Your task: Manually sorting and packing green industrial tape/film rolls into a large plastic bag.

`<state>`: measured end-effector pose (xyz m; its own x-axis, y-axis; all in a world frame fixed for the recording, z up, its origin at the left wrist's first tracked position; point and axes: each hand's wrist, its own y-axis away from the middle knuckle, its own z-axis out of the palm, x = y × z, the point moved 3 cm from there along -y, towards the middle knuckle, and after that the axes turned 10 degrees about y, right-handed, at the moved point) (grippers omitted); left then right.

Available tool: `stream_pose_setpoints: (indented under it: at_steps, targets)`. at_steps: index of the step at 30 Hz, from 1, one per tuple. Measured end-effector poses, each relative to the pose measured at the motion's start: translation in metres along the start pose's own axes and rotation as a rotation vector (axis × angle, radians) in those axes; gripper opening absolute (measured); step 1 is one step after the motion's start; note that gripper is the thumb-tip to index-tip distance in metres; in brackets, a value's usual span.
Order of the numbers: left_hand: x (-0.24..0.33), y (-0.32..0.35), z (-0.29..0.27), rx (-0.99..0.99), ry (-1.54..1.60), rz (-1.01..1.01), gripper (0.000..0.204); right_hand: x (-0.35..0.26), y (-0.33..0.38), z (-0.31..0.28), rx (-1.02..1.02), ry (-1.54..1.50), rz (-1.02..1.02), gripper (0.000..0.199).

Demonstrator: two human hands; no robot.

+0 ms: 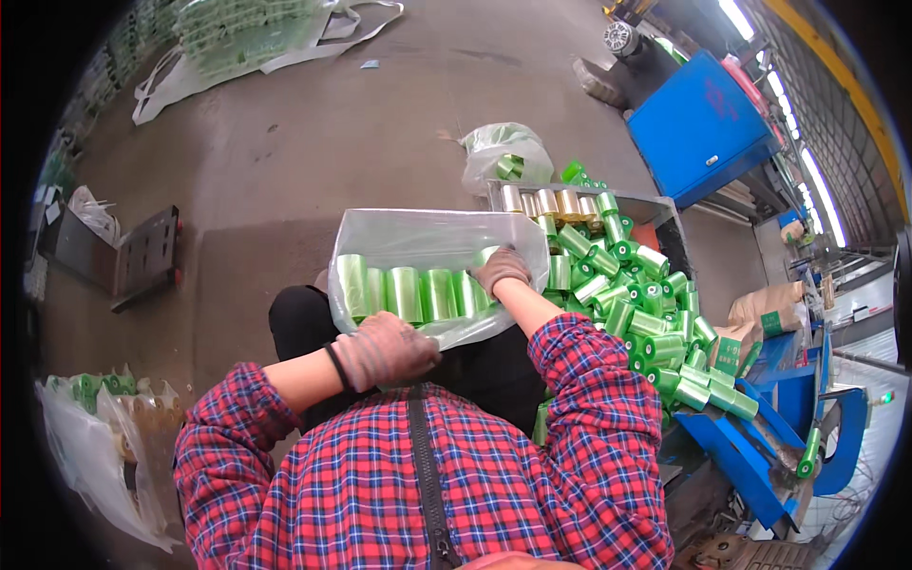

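A clear plastic bag (427, 226) lies across my lap with its mouth toward me. Inside it, a row of shiny green film rolls (405, 296) stands side by side. My left hand (388, 350), in a grey-brown glove, is closed on the bag's near edge. At the right end of the row my right hand (503, 270), gloved too, reaches into the bag with its fingers round a green film roll (484, 255). That roll is partly hidden by the hand.
A heap of loose green rolls (655, 323) fills a bin (672, 220) on my right, with gold-toned rolls (568, 203) at its far side. Beyond stand a filled plastic bag (505, 152) and a blue cabinet (703, 123). Blue machinery (731, 446) is at lower right, bagged rolls (123, 437) at left.
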<state>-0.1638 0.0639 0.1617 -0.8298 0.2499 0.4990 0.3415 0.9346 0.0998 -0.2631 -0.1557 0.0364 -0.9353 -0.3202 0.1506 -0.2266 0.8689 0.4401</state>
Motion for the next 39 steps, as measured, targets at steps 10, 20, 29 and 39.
stream_pose_setpoints:
  at_steps: [10,20,29,39]
  targets:
    - [-0.105,0.034,-0.056,-0.084,-0.507,-0.299,0.096,0.057,0.049,-0.114,0.111,0.319,-0.368,0.062]
    - [-0.082,0.097,-0.076,0.705,0.019,-0.304,0.033,0.310,0.085,0.078,-0.295,0.053,0.340,0.068]
    - [-0.043,0.029,-0.048,0.753,0.443,-0.107,0.021,0.300,0.111,0.245,0.185,-0.116,0.950,0.080]
    - [0.007,-0.044,-0.048,0.382,-0.026,-0.044,0.043,0.314,0.091,0.189,0.201,-1.356,0.823,0.067]
